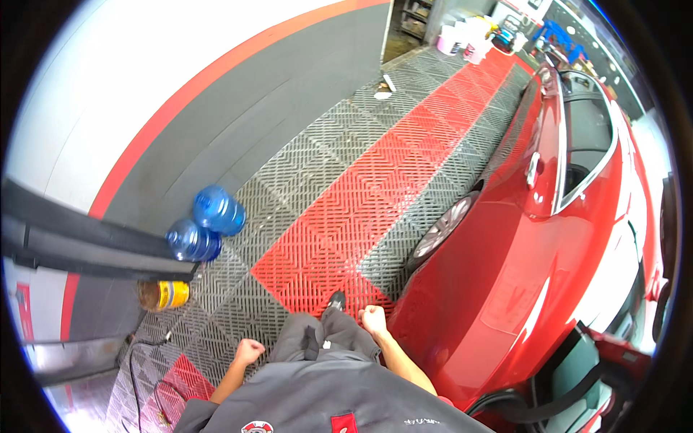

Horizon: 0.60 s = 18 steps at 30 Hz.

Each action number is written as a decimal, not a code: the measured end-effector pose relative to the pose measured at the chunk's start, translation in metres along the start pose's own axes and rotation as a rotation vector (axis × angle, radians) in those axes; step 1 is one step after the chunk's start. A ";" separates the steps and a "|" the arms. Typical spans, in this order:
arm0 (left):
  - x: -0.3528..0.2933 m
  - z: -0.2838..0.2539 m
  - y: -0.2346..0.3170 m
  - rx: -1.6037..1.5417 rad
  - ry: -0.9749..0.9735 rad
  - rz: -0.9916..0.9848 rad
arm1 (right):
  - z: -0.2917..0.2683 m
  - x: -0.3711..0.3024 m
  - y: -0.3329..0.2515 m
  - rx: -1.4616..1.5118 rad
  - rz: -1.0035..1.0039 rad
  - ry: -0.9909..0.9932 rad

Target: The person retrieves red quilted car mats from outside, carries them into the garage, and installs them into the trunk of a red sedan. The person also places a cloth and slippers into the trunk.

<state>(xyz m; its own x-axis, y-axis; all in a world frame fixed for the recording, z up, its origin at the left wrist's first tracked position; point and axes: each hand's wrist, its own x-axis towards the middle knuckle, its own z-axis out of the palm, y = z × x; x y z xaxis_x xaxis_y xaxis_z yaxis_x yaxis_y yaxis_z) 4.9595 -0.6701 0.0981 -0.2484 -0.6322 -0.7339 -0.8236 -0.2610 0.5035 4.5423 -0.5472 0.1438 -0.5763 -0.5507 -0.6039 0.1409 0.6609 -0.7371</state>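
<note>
My left hand (250,351) hangs beside my left thigh, its fingers curled in. Nothing shows in it, and it touches nothing. In front of my right hip is my right hand (374,319), closed in a loose fist with no object showing. It is close to the rear side of a red car (462,303), and I see a small gap between them. The car stands along my right, with a silver-spoked wheel (444,227) and a door handle (533,170) facing me. One dark shoe (337,299) shows below me on the red floor strip.
Two blue water jugs (219,210) stand by the grey wall (238,123) at left, near a yellow-labelled can (173,295). A dark cable (133,375) lies at lower left. Buckets (449,40) stand at the far end. A dark hose (505,404) is at lower right.
</note>
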 end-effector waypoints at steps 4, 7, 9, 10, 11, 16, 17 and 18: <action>0.058 -0.034 0.122 -0.130 0.034 -0.073 | -0.094 0.118 -0.057 -0.071 -0.055 0.139; 0.144 -0.053 0.186 -0.112 0.068 -0.014 | -0.163 0.216 -0.088 -0.055 0.003 0.226; 0.214 -0.063 0.247 -0.108 0.012 -0.100 | -0.212 0.281 -0.093 0.032 0.044 0.313; 0.251 -0.066 0.279 -0.132 0.017 -0.103 | -0.235 0.305 -0.099 -0.053 0.130 0.374; 0.294 -0.070 0.317 -0.152 0.011 -0.096 | -0.260 0.336 -0.085 -0.088 0.130 0.428; 0.500 -0.125 0.562 0.050 -0.032 0.087 | -0.332 0.396 -0.204 0.283 0.358 0.462; 0.535 -0.132 0.642 0.130 -0.057 0.199 | -0.344 0.405 -0.229 0.328 0.364 0.491; 0.573 -0.137 0.711 0.161 -0.017 0.429 | -0.351 0.417 -0.251 0.377 0.358 0.512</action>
<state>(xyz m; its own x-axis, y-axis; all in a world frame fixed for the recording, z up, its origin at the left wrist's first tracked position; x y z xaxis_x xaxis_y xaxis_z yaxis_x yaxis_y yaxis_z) 4.3017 -1.3179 0.0983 -0.5918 -0.6458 -0.4825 -0.7127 0.1395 0.6875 3.9839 -0.7633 0.1832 -0.7340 0.0347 -0.6782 0.6058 0.4848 -0.6308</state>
